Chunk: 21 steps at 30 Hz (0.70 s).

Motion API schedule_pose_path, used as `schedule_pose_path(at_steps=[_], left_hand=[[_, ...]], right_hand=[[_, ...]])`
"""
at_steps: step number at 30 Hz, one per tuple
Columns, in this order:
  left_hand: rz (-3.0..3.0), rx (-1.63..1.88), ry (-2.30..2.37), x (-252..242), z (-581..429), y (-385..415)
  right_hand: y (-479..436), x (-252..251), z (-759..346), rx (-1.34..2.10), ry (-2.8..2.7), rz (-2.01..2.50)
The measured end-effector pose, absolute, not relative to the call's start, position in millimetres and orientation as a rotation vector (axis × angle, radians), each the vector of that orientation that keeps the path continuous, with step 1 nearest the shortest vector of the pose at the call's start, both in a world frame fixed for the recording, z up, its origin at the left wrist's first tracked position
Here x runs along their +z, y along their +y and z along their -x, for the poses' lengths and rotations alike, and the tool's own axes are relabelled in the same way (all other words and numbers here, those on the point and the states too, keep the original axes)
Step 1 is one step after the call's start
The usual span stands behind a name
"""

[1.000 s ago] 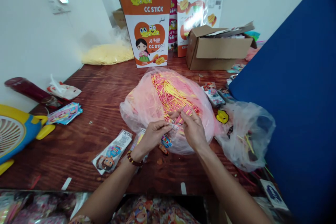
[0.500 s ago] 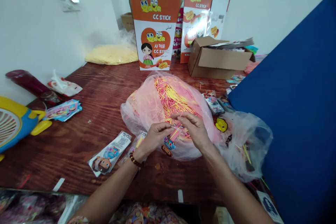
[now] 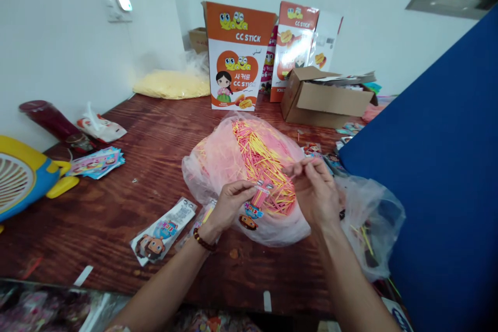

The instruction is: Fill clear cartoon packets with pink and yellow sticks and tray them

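My left hand (image 3: 232,201) pinches the top edge of a small clear printed packet (image 3: 252,211). Pink sticks show inside the packet, and a cartoon face is printed near its bottom. Raised to the right, my right hand (image 3: 318,192) has its fingers curled with the tips together; anything between them is too small to make out. Under and behind both hands lies a big clear plastic bag (image 3: 218,145) full of thin pink and yellow sticks (image 3: 264,158). Left of my left wrist are a stack of flat printed packets (image 3: 161,231) and a partly hidden filled packet (image 3: 199,218).
CC Stick cartons (image 3: 235,57) and an opened brown box (image 3: 332,104) stand at the back. A yellow and blue fan (image 3: 23,176), a dark red bottle (image 3: 49,120) and tissues (image 3: 101,127) are left. A blue panel (image 3: 447,166) and a clear bag (image 3: 373,212) flank the right.
My right hand has moved away from the packet, to the right. My left hand keeps its pinch on the packet's top edge. The whole view has shifted slightly.
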<state>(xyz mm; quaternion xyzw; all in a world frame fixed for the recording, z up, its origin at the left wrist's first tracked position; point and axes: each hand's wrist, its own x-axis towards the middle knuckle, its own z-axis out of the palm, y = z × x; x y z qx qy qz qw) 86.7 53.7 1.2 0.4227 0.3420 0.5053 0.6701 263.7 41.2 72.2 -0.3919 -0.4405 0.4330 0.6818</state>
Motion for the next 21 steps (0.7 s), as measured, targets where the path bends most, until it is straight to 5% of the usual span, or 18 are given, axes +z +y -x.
schedule_pose_path(at_steps=[8,21], left_hand=[[-1.066,1.206,0.738,13,-83,55],[-1.242,1.349,0.844,11,-90,46]], right_hand=[[16,31,-257,0.99,-1.305,1.208],[23,38,-260,0.883,-1.527,1.253]])
